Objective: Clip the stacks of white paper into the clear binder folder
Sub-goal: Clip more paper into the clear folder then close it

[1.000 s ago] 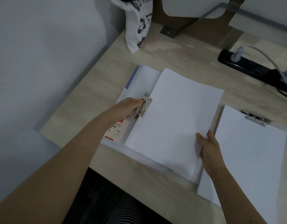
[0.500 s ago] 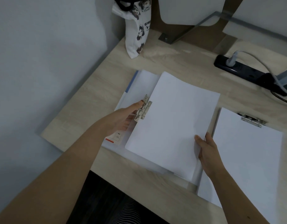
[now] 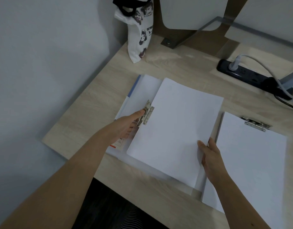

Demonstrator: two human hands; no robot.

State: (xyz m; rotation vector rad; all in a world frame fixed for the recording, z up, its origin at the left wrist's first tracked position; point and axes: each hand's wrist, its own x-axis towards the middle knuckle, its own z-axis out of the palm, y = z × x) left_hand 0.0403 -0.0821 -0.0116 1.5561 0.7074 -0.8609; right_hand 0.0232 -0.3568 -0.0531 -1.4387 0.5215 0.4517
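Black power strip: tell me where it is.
In the head view, the black power strip lies at the far right of the wooden desk, beyond the silver clip of the right-hand white paper stack.

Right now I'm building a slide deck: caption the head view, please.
Left hand pinches the metal clip; right hand holds the edge of the paper stack on the clear folder.
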